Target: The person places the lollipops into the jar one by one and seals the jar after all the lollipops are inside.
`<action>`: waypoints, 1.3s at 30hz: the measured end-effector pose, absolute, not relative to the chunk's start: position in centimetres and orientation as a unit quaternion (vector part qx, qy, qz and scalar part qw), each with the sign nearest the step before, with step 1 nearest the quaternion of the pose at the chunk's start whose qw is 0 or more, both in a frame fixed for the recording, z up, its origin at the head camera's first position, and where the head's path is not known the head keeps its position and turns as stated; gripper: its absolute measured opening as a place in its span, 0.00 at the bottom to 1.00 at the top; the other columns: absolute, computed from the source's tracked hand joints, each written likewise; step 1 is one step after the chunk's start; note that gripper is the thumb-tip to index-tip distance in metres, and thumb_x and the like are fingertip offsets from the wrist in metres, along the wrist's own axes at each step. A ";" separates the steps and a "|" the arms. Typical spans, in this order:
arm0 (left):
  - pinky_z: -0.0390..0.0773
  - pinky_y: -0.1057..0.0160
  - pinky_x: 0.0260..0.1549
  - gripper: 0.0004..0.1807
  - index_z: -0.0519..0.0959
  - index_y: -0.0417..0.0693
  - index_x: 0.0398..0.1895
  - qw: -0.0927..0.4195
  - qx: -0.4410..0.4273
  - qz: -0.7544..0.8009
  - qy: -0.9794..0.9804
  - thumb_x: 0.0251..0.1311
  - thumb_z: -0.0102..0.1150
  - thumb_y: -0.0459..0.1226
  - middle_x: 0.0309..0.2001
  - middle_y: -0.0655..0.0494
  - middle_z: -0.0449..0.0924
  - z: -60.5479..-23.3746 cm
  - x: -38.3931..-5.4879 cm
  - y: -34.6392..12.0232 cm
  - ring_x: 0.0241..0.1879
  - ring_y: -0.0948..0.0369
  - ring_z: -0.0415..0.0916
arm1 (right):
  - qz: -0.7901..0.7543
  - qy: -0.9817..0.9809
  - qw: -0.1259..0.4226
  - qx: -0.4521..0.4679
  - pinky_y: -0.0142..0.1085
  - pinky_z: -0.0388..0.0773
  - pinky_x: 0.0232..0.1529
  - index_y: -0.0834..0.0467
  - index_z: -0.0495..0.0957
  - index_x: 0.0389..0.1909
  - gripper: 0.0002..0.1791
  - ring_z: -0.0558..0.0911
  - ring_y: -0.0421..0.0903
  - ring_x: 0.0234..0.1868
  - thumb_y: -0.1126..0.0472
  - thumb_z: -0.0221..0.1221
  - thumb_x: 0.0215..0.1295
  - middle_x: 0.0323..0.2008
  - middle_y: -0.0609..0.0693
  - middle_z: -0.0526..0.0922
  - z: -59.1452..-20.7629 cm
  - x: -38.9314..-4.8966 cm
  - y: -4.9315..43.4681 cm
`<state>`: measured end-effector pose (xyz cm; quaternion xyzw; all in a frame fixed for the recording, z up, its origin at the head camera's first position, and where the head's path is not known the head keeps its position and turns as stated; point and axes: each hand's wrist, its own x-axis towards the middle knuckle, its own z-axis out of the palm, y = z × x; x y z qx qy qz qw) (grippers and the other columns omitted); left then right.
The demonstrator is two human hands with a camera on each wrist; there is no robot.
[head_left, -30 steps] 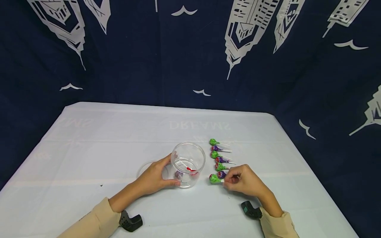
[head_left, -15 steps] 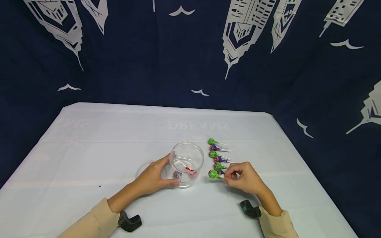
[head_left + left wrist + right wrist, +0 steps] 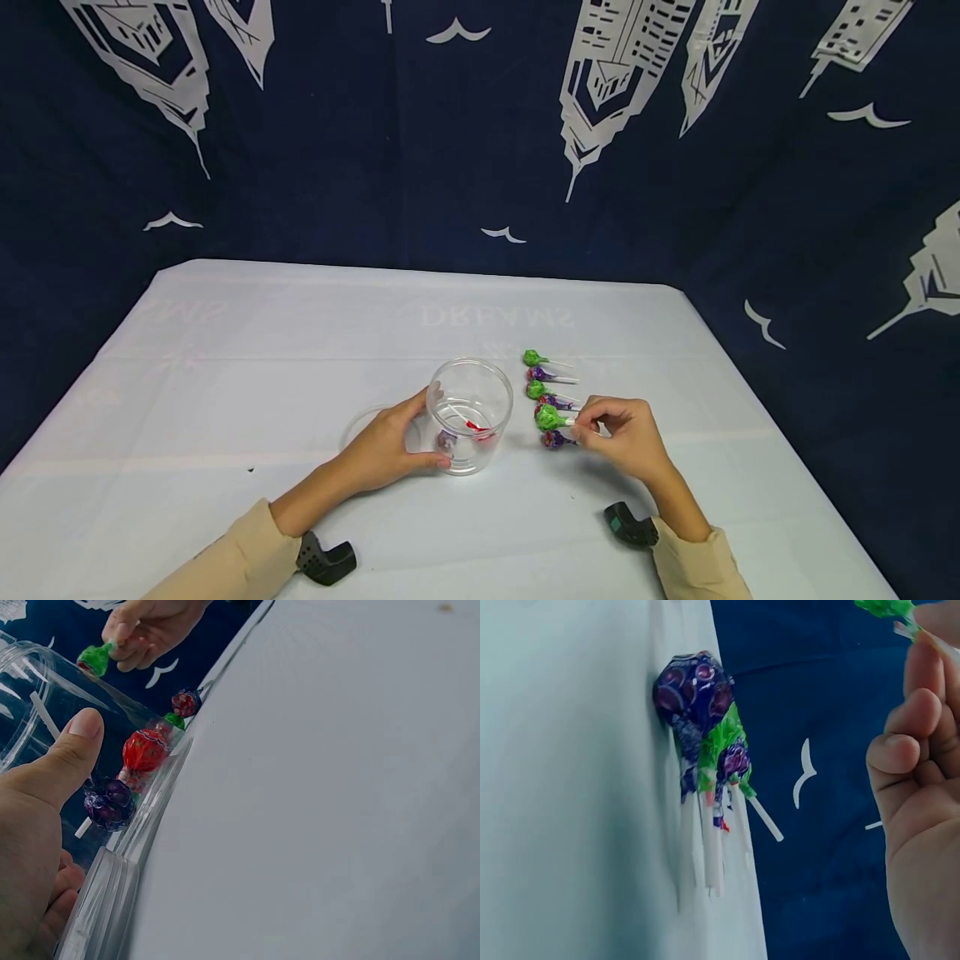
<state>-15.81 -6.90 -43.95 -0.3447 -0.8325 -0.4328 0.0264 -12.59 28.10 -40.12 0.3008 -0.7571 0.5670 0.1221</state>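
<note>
In the head view my left hand (image 3: 382, 446) grips a clear plastic jar (image 3: 474, 400) standing on the table, thumb along its near side. Inside the jar, a red-wrapped lollipop (image 3: 145, 750) and a purple-wrapped lollipop (image 3: 110, 804) lie at the bottom. My right hand (image 3: 626, 437) pinches a green-wrapped lollipop (image 3: 550, 417) by its stick, raised off the table right of the jar. Below it, a row of green and purple lollipops lies with sticks pointing right; the nearest is a purple lollipop (image 3: 555, 439). The held one overlaps part of this row in the head view.
A clear round lid (image 3: 97, 907) lies on the table left of the jar, partly behind my left hand. White cloth covers the table (image 3: 262, 375). A dark blue curtain (image 3: 337, 150) with white building prints hangs behind the far edge.
My right hand has lifted the green lollipop from the near end of the row and moved it up and slightly away, uncovering the purple one. My left hand and the jar stay in place.
</note>
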 end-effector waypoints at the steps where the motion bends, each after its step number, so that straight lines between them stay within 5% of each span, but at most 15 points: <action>1: 0.71 0.46 0.61 0.55 0.60 0.38 0.74 0.026 -0.344 -0.434 -0.832 0.46 0.78 0.51 0.64 0.48 0.74 -44.0 -15.8 -6.9 0.64 0.49 0.70 | 0.575 -0.751 0.123 0.302 0.32 0.71 0.23 0.62 0.82 0.25 0.17 0.72 0.42 0.24 0.88 0.60 0.48 0.20 0.54 0.77 -40.0 -12.6 28.1; 22: 0.69 0.46 0.63 0.56 0.58 0.39 0.75 0.022 -0.347 -0.437 -0.830 0.47 0.77 0.52 0.68 0.46 0.70 -44.0 -15.7 -7.2 0.66 0.49 0.68 | 0.616 -0.708 0.160 0.305 0.27 0.75 0.22 0.71 0.79 0.25 0.05 0.77 0.38 0.28 0.80 0.63 0.56 0.26 0.49 0.82 -38.1 -13.6 26.7; 39: 0.70 0.46 0.62 0.56 0.58 0.38 0.75 0.023 -0.349 -0.432 -0.832 0.48 0.76 0.52 0.68 0.45 0.69 -43.9 -15.7 -7.4 0.66 0.48 0.68 | 0.635 -0.685 0.155 0.322 0.27 0.81 0.27 0.73 0.77 0.23 0.14 0.79 0.37 0.29 0.67 0.69 0.60 0.27 0.46 0.82 -37.3 -14.6 24.1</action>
